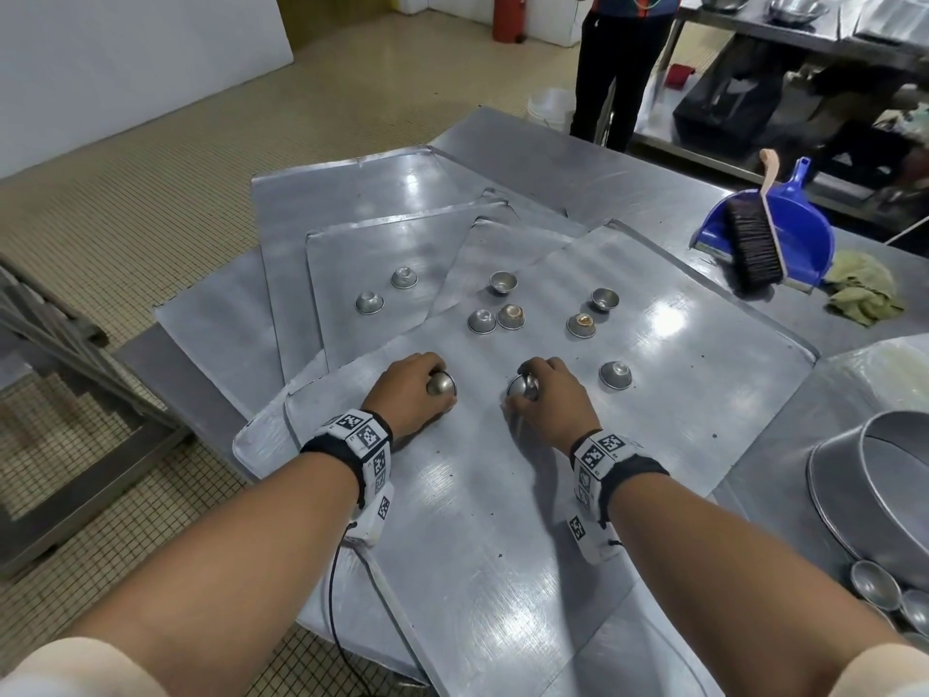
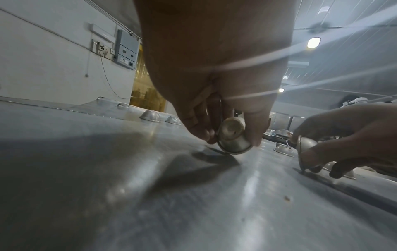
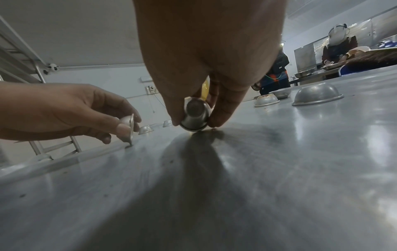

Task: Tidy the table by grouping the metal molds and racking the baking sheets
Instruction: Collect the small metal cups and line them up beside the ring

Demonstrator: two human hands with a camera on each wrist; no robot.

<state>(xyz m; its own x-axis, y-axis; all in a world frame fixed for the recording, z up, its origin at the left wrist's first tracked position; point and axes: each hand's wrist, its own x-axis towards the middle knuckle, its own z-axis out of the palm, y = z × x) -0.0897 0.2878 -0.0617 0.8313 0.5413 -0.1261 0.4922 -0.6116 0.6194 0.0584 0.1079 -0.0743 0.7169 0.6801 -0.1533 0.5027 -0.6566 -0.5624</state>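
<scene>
Molds (image 1: 441,383) tilted, seemingly within each grip.

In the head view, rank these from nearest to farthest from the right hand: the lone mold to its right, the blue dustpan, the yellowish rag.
From the right hand:
1. Lone mold, just to its right on the top baking sheet.
2. Blue dustpan, far right, under the brush.
3. Yellowish rag, beside the dustpan, farther right.

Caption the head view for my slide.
Both hands, left hand and right hand, each lift a small metal mold off the top baking sheet.
</scene>
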